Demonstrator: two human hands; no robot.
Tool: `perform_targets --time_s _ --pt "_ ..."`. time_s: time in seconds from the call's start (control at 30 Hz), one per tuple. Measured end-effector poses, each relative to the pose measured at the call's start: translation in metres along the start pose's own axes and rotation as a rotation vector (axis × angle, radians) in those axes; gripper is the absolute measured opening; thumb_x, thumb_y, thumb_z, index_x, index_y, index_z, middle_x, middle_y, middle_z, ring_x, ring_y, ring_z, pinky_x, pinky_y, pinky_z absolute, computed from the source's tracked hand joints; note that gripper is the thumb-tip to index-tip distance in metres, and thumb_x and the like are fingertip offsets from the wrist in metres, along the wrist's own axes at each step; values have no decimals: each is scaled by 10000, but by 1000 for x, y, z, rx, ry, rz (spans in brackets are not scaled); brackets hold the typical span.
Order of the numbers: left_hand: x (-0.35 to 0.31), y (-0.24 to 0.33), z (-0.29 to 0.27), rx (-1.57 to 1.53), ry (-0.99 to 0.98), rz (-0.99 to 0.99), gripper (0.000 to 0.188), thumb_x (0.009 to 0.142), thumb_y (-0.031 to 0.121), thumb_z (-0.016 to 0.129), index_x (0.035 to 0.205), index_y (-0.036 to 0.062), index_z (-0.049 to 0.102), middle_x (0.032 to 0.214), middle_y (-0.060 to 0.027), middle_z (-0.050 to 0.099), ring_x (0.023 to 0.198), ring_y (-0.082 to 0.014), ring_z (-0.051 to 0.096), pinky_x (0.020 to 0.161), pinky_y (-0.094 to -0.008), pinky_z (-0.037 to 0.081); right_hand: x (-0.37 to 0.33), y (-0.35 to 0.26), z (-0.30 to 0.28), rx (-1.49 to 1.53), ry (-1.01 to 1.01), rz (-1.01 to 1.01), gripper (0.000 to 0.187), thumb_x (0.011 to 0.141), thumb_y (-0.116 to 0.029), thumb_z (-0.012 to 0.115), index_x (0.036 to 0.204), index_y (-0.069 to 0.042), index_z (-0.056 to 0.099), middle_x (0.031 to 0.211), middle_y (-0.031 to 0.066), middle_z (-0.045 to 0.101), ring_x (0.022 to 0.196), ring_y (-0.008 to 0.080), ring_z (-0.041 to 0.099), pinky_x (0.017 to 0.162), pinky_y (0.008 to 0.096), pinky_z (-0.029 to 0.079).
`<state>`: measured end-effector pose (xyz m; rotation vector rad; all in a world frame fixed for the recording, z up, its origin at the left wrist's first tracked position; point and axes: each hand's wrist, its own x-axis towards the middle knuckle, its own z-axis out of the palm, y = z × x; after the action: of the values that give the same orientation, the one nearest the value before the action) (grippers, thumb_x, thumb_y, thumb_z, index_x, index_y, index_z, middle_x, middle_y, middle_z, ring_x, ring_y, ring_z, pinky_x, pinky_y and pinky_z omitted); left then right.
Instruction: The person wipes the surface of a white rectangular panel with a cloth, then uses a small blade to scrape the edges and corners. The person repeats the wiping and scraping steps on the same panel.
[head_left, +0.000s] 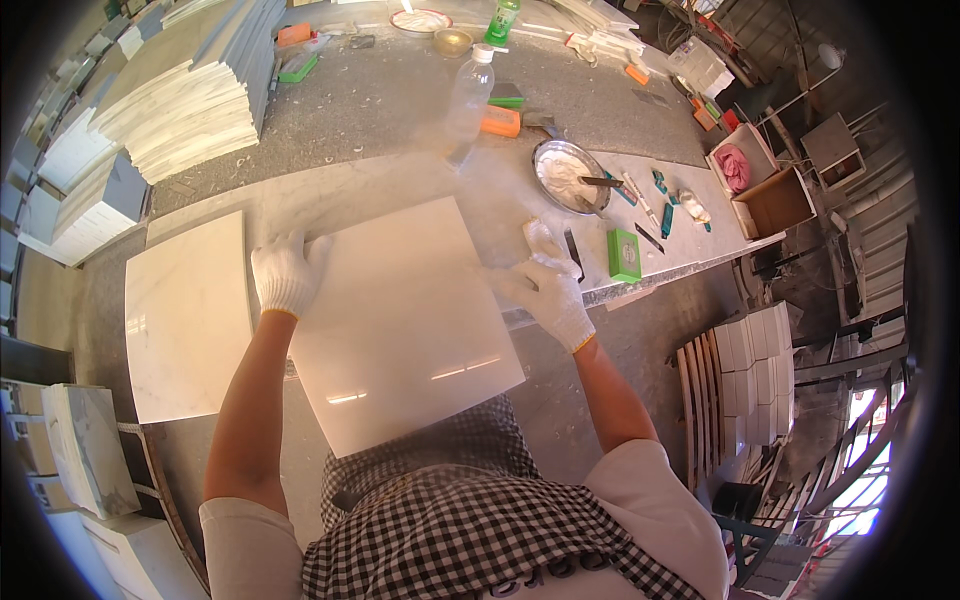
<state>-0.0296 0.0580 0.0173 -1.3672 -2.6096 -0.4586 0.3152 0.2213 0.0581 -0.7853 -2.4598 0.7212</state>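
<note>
A large glossy white stone tile (400, 320) lies at a slant in front of me, its near part reaching past the bench edge toward my apron. My left hand (287, 272), in a white knit glove, is closed at the tile's upper left edge, its thumb near the top face. At the right edge is my right hand (550, 298), gloved alike, with its fingertips against the tile; its grip is partly hidden. A crumpled white cloth-like thing (541, 240) sits just beyond the right hand. Another white tile (190, 320) lies to the left.
Right of the hands are a green box (624, 255), a metal bowl of white paste (565, 172) with a spatula, and several small tools. A clear bottle (468, 100) stands behind the tile. Slabs are stacked (190, 110) at the far left; pinkish cloth (733, 168) fills a box at right.
</note>
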Motion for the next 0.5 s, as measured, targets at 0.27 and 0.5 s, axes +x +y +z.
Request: perform_targets --time_s 0.27,0.5 --pt "0 1 -1 -1 11 5 419 939 460 608 907 58 723 825 -134 713 860 -323 671 831 -456 471 -4 15 4 50 38 60 141 852 -159 754 901 -27 749 668 38 544 650 153 521 623 318 429" --pt "-1 3 -3 -10 32 9 411 932 449 612 874 58 724 776 -128 704 862 -322 667 820 -465 473 6 56 10 176 134 191 209 923 -177 696 1035 -3 726 820 10 621 765 85 549 694 266 460"
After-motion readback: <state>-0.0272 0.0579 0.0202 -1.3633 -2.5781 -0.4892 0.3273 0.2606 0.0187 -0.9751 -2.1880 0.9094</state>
